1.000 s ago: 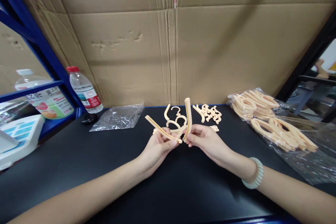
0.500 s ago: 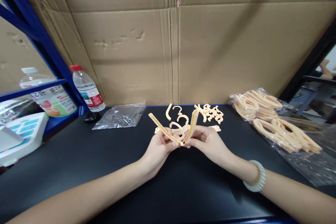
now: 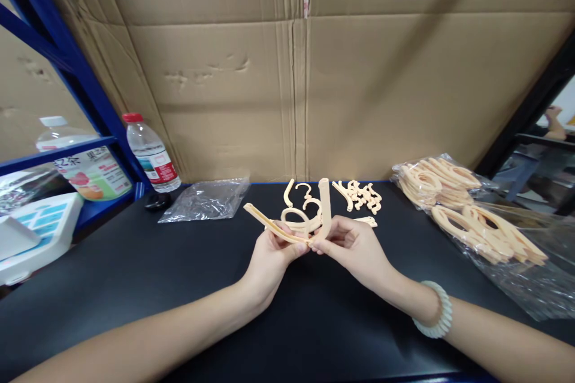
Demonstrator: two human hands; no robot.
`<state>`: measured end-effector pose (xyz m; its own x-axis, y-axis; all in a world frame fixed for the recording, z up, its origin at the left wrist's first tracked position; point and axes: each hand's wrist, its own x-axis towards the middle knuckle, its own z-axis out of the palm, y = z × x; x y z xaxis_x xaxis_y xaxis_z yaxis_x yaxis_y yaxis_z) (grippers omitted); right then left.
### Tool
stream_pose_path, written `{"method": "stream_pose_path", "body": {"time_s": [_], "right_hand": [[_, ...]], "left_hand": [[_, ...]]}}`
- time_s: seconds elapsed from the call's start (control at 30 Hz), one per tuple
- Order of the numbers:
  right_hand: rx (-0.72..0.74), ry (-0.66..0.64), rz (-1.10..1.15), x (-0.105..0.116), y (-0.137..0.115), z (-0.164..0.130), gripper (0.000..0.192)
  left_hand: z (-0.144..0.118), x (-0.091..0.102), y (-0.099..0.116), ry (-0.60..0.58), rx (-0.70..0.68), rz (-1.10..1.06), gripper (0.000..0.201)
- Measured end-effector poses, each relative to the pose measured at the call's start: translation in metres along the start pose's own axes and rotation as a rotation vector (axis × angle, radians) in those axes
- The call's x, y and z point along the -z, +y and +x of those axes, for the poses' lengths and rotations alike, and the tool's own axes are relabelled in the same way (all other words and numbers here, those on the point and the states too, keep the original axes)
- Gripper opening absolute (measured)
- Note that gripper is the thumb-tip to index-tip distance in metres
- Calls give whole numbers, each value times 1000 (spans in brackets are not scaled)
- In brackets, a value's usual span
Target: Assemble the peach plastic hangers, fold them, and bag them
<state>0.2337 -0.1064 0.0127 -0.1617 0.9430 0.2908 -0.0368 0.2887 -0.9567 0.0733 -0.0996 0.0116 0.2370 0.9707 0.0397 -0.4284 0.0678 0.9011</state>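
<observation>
In my left hand, closed in a pinch, is one cream plastic hanger arm, slanting up to the left with its grooved side showing. My right hand pinches a second hanger arm, which stands nearly upright and turns its smooth side towards me. The lower ends of both arms meet between my fingertips; whether they are joined is hidden. Just behind lies a cream ring-shaped piece, partly covered by my hands. Farther back are a small hanger hook and a loose curved arm.
Several small hooks lie in a pile at the back. Clear bags of cream hanger parts are on the right. A flat plastic bag, a red-capped water bottle and a white-and-blue case are on the left of the black table.
The right hanger arm has turned from a rightward slant to nearly upright, its smooth side now showing. The left arm has tipped lower to the left. Both hands keep their pinch.
</observation>
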Motion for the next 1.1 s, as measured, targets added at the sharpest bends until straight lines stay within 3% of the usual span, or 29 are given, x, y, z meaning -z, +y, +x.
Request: {"method": "stream_pose_path", "body": {"time_s": [0.23, 0.37, 0.53, 0.63, 0.87, 0.97, 1.1], "right_hand": [[4, 7, 53, 1, -4, 3, 21], [-80, -100, 64, 13, -5, 10, 23], [-138, -195, 52, 44, -15, 24, 22], [-99, -252, -94, 70, -24, 32, 22], [28, -94, -306, 116, -39, 40, 23], [41, -79, -348, 125, -39, 40, 22], [87, -171, -520, 129, -37, 42, 23]], "left_hand": [[-2, -2, 3, -42, -4, 42, 31], [1, 1, 9, -29, -32, 138, 36], [7, 8, 18, 0, -9, 151, 33], [14, 14, 25, -10, 62, 107, 28], [36, 33, 45, -42, -1, 228, 22], [40, 38, 53, -136, -48, 414, 20], [43, 45, 62, -340, -292, 994, 12]]}}
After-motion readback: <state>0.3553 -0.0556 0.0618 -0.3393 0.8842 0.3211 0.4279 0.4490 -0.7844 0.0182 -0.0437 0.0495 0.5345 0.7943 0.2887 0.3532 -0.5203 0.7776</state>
